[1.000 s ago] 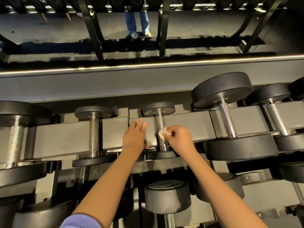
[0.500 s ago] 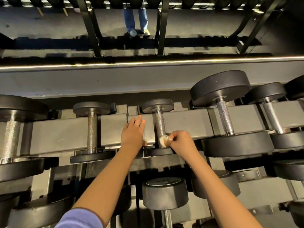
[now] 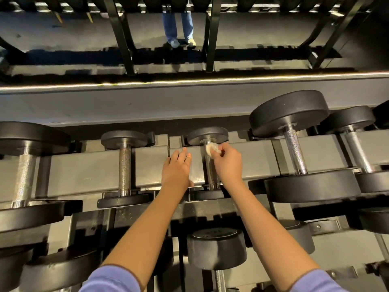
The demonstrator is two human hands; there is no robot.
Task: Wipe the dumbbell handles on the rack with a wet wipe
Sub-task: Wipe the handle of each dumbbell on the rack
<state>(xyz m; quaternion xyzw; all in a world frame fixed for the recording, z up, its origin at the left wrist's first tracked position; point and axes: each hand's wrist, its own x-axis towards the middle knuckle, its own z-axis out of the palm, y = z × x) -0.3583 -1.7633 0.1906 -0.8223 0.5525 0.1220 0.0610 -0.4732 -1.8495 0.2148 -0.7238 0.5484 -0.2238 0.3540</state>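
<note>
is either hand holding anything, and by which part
The right hand pinches the balled-up wet wipe by its right side, pressing it on the far end of the dumbbell handle. The left hand holds nothing, resting flat on the rack rail.

Right hand point(image 3: 228, 165) is covering part of the dumbbell handle point(image 3: 213, 180) and scrunching the wipe point(image 3: 211, 149), so I'm not making out its shape. Top edge is chopping the standing person point(image 3: 179, 26) at the legs, left edge is clipping the far-left dumbbell point(image 3: 23, 175).
</note>
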